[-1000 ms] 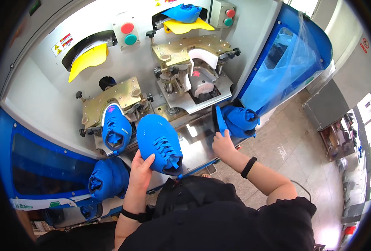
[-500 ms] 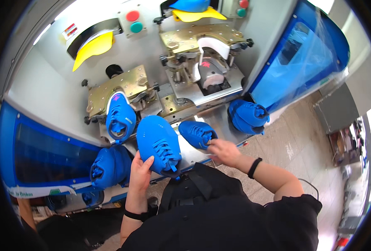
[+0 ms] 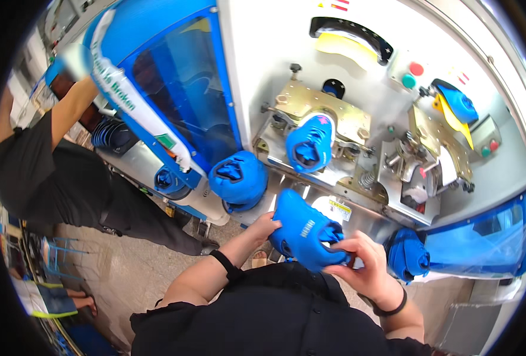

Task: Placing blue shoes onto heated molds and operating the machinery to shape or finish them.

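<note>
A blue sneaker (image 3: 301, 228) is held in front of me, tilted with its side up and its heel toward my right hand. My right hand (image 3: 367, 261) pinches the heel end by the collar. At the other end my left hand (image 3: 266, 228) is closed at the edge of the shoes, its fingers partly hidden. Part of a second blue sneaker (image 3: 280, 242) shows beneath the first; how it is held is hidden. Just beyond, another blue sneaker (image 3: 308, 145) sits toe-in at the machine's left press station (image 3: 325, 110).
Blue sneakers are stacked on the metal ledge at left (image 3: 239, 181) and right (image 3: 406, 255). The right press station (image 3: 414, 172) has no blue sneaker on it. Red and green buttons (image 3: 412, 75) are on the back wall. A blue side panel (image 3: 180, 89) stands left, with a co-worker (image 3: 91, 178) beyond.
My view has swung left. My right hand has gone from the sneaker on the ledge to the heel of a held one. The held shoes are now together between both hands.
</note>
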### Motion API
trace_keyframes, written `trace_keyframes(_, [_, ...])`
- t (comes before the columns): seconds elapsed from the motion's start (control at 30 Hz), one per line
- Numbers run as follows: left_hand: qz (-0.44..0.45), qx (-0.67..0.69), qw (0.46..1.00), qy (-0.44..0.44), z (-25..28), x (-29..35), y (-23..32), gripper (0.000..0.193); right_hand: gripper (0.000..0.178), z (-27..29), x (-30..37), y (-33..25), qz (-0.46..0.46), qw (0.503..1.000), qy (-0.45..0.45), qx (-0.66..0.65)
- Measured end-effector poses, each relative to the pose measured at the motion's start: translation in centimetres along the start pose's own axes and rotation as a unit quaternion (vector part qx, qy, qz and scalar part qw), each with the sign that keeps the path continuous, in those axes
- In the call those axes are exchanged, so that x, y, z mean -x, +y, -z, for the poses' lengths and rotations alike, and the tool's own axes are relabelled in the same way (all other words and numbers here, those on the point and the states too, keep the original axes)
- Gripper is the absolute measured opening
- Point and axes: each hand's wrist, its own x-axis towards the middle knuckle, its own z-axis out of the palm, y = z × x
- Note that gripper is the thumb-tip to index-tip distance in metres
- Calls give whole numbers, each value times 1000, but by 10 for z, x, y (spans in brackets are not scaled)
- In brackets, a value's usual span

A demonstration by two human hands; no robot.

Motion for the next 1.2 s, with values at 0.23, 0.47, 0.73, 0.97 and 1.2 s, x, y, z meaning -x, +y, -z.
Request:
trace_keyframes(0.23, [-114,-1,993,-45,-39,46,59,44,40,-109,-156,-7,122,985,64,99])
trace_keyframes(0.47, [-98,17,994,-42,-59,34,100,45,48,-173,-183,42,30,979,14,202])
trace_keyframes(0.73, [-40,6,996,-81,-57,51,117,45,45,-87,-99,48,290,927,135,195])
trace_keyframes(0.97, [5,73,992,-98,-76,39,116,48,47,-82,-17,53,86,956,-4,281])
trace_keyframes(1.2, [59,63,990,-112,-77,41,123,37,29,-72,-23,9,-117,985,-36,125])
